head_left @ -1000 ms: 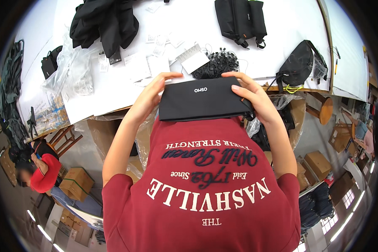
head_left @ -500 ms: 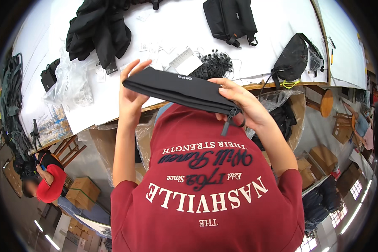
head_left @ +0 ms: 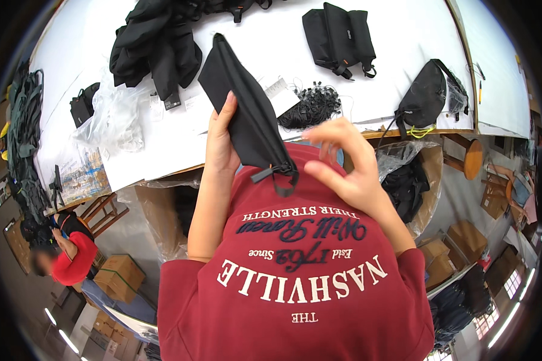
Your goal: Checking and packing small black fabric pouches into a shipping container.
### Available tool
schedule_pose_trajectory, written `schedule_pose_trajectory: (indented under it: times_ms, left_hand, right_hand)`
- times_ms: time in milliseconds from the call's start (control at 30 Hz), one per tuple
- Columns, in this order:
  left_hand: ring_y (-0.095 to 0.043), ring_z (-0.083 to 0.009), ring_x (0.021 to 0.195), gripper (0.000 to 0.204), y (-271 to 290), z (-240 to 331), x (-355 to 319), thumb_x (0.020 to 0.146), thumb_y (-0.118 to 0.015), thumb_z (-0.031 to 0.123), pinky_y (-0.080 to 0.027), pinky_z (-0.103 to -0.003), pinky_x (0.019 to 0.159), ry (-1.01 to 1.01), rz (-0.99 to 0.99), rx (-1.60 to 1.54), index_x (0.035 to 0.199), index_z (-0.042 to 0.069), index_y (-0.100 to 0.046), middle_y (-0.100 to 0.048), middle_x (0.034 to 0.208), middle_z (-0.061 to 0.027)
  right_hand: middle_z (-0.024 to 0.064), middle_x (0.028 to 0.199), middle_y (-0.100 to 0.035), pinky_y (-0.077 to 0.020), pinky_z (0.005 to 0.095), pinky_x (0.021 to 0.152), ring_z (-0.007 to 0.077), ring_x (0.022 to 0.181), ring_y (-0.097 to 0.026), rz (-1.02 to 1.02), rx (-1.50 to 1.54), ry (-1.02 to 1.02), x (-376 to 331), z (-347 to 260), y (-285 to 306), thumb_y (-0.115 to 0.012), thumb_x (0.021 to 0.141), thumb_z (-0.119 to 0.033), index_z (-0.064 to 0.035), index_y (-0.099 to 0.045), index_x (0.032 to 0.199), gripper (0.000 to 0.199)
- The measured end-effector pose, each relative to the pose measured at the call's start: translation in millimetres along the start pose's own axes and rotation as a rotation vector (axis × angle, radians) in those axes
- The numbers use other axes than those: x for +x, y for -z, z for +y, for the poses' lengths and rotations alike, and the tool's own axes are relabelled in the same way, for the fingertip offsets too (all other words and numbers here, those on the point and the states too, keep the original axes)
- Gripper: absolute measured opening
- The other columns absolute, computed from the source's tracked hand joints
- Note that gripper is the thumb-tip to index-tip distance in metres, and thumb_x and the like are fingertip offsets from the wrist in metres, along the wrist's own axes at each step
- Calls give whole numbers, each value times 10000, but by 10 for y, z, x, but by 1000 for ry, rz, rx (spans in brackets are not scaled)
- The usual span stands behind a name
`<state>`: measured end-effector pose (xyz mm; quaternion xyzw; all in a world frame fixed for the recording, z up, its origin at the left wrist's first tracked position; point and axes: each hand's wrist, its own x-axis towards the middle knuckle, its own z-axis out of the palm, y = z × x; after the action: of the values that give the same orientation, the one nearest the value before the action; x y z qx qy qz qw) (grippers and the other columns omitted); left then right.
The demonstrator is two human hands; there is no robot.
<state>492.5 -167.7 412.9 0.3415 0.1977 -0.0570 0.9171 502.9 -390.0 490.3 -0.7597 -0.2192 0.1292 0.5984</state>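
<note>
My left hand grips a flat black zip pouch by its left side, thumb across the fabric. The pouch stands tilted, one corner up toward the table's far side, its zip pull and wrist loop hanging at the lower end. Apart from the pouch, my right hand hovers to its right, fingers spread and slightly blurred, holding nothing. Beyond that hand a heap of thin black cords with tags lies on the white table, beside a stack of white paper slips.
Black bags pile up at the far left, near crumpled clear plastic. A folded black bag and a black sling bag lie at the right. Below the table edge stands a plastic-lined carton. A person in red is at left.
The pouch has swung from nearly level to steeply tilted and shifted left. My right hand has let go of its zip end; my left hand now holds it alone.
</note>
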Motion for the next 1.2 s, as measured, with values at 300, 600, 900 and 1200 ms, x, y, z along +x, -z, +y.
schedule_pose_trajectory:
  times_ms: [300, 600, 900, 1200]
  left_hand:
    - [-650, -174, 922, 365, -114, -52, -25, 915, -613, 263, -538, -298, 812, 410, 21, -131, 1170, 6, -563, -653, 1066, -102]
    - [-648, -256, 947, 484, 57, -209, -174, 855, -666, 153, -568, -376, 814, 421, -175, -168, 1265, -4, -463, -604, 1099, -167]
    - [-633, -248, 971, 505, 25, -190, -240, 813, -696, 172, -553, -375, 819, 392, -197, -89, 1235, -14, -490, -602, 1107, -170]
    - [-647, -200, 935, 474, -45, -64, -276, 785, -716, 84, -530, -306, 833, 447, -274, -39, 1200, -26, -517, -639, 1035, -114]
  right_hand:
    - [39, 779, -566, -423, 257, 559, 136, 638, -533, -265, -137, -1, 98, -145, -66, -740, 731, -29, -34, -632, 815, 137]
    - [36, 720, -538, -370, 244, 503, 127, 582, -487, -188, -38, -140, 63, -278, -41, -734, 741, -24, -30, -601, 799, 145]
    - [87, 778, -608, -463, 288, 605, 212, 690, -586, -77, -184, 145, -6, -156, -79, -699, 752, 1, -11, -598, 823, 124]
    - [75, 774, -581, -468, 322, 591, 250, 678, -580, -11, -115, 191, 51, -228, -235, -711, 740, -37, -33, -593, 823, 144]
